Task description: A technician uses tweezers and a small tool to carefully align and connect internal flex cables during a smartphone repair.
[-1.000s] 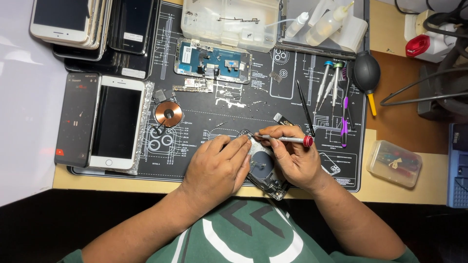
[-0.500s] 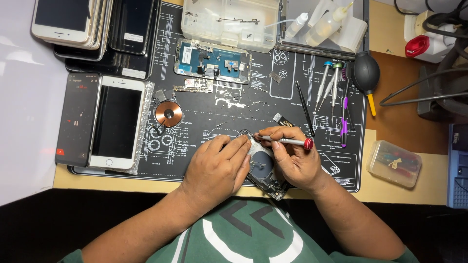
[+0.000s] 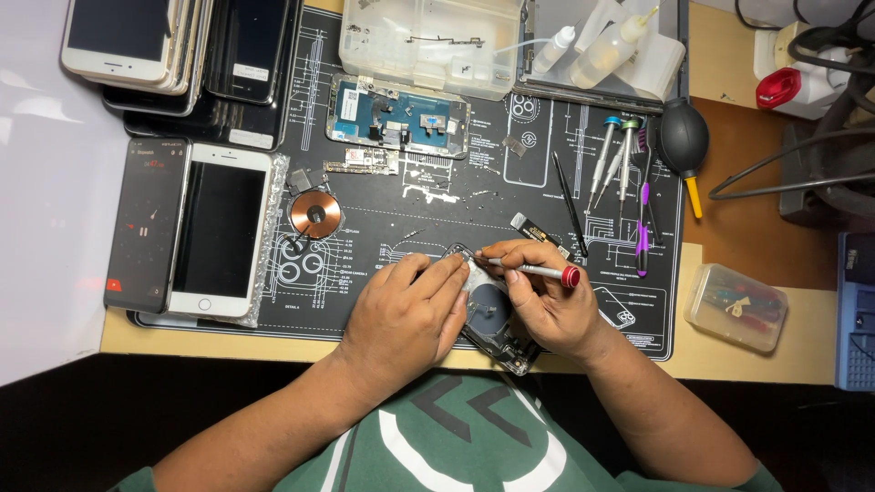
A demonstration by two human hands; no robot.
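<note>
Lying opened under both hands, the dark phone housing (image 3: 492,314) shows its bare inside

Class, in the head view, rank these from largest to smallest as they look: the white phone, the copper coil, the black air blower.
1. white phone
2. black air blower
3. copper coil
</note>
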